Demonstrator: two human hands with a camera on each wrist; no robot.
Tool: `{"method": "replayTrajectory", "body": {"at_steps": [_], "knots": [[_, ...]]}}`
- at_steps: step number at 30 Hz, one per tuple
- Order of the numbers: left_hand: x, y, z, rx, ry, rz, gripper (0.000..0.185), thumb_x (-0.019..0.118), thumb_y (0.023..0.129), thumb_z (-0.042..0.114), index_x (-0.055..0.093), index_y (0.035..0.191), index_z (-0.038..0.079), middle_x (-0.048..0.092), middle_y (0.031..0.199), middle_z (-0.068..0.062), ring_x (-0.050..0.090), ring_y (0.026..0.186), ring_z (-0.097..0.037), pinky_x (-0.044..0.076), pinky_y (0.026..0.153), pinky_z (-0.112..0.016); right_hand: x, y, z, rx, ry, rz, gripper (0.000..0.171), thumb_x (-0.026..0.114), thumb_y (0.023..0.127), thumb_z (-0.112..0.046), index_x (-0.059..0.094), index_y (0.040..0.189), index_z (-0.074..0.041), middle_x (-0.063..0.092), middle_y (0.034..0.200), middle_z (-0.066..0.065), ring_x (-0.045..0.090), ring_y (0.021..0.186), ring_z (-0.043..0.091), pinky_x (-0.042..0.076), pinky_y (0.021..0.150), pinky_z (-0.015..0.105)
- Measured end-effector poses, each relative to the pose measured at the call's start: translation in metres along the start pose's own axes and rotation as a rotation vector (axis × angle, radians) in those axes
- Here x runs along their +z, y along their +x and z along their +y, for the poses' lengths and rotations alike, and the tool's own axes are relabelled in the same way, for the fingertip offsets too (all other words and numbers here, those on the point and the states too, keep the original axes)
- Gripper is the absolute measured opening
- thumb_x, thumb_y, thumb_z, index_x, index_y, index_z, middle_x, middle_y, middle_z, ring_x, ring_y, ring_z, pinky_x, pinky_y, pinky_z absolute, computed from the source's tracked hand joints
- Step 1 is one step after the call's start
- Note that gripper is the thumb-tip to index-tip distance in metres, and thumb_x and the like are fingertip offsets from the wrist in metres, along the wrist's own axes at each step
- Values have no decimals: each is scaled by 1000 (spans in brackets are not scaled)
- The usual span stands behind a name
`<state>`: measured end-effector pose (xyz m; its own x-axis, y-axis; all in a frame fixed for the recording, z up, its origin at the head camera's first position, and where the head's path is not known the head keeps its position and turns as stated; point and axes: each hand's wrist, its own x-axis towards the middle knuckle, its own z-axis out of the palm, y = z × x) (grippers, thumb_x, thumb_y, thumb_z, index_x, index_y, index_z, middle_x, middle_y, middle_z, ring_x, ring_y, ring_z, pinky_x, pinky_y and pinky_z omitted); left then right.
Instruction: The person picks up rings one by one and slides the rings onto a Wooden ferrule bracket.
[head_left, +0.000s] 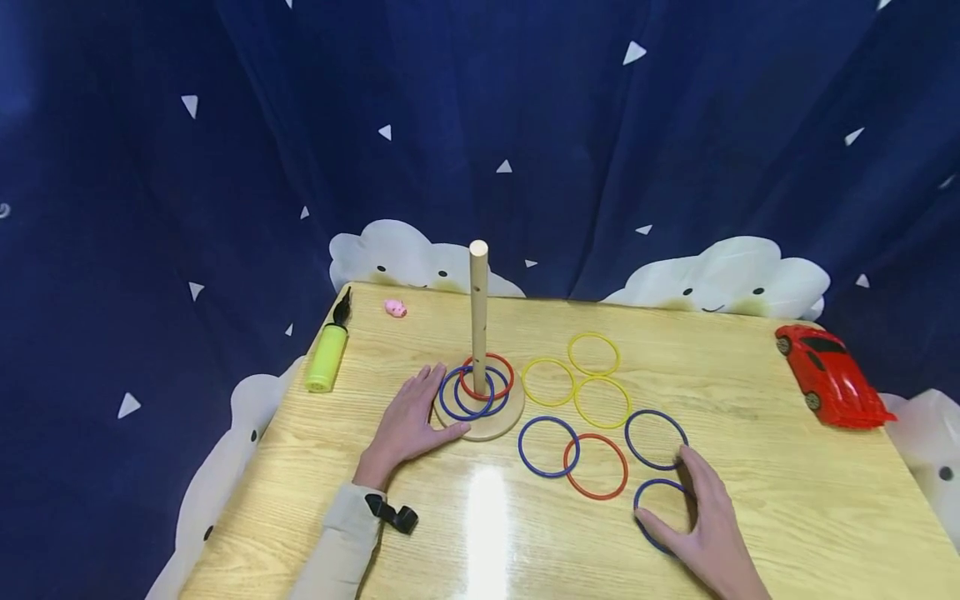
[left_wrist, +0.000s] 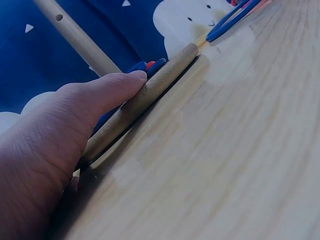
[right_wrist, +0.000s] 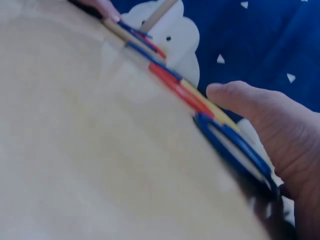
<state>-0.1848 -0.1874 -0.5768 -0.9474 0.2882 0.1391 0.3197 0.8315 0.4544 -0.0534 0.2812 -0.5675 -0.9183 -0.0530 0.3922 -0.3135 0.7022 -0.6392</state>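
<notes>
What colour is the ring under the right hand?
Blue; the ring under the right hand shows best in the head view.

A light wooden counter (head_left: pixel 750 517) is backed and flanked by a dark blue curtain (head_left: pixel 675 125) printed with white triangles and smiling white clouds. Overhead light is reflected as a bright streak on the counter's surface.
</notes>
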Motion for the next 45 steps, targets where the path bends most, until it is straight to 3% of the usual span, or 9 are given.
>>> {"method": "replayTrajectory", "body": {"at_steps": [3,6,11,15,18,21,32,41,45], "knots": [[-2,0,0,-11,1,-2,118,61,81,86,22,168,17,28,172,-5,20,160,-24,16,131,-44,-5,-10,7,32,-39,-16,116,101,64,-27,39,159,-1,45,154,27,39,140,40,12,118,13],[-4,0,-1,-19,4,-4,118,60,81,87,22,169,17,27,172,-3,19,160,-22,15,131,-43,-9,-16,11,44,-71,-31,118,101,62,-33,40,158,0,46,153,28,40,138,48,18,126,38],[-4,-1,-1,-28,-1,-4,119,59,81,88,22,168,17,27,172,-3,18,160,-22,15,131,-43,-8,-18,13,35,-161,-57,115,100,59,-47,50,149,3,49,148,27,42,131,52,30,103,72],[-2,-2,-1,-27,-6,-1,118,60,81,87,23,168,17,27,172,-4,19,160,-23,15,131,-43,-7,-19,13,17,-188,-40,110,100,58,-49,55,144,4,51,145,26,43,128,51,31,102,68],[-1,-3,1,-17,-13,-1,118,61,82,86,23,168,16,28,172,-5,19,160,-24,16,131,-44,-9,-24,13,22,-183,-19,110,101,56,-45,55,143,5,52,144,25,44,127,50,25,121,48],[0,-5,3,-9,-12,-6,118,62,81,85,24,168,15,28,172,-6,20,160,-25,17,131,-46,-12,-31,14,50,-175,-11,105,102,56,-41,57,140,4,52,144,23,44,126,46,20,119,33],[0,-4,-1,-27,1,-17,119,59,81,88,22,168,17,26,172,-3,17,160,-21,15,131,-43,-8,-26,14,9,-199,72,91,101,43,-37,66,116,5,60,122,23,51,112,47,37,87,58],[-2,-1,0,-16,5,-10,118,58,81,88,23,168,16,27,172,-4,19,160,-23,16,131,-44,-11,-21,9,-35,-220,76,86,101,41,-39,70,110,2,63,117,19,54,108,42,35,85,46],[-3,0,2,-11,0,-8,118,59,82,87,24,168,15,28,172,-4,19,160,-23,17,131,-44,-13,-14,2,-61,-197,60,88,103,42,-40,71,113,2,63,119,17,54,108,37,31,100,21]]}}
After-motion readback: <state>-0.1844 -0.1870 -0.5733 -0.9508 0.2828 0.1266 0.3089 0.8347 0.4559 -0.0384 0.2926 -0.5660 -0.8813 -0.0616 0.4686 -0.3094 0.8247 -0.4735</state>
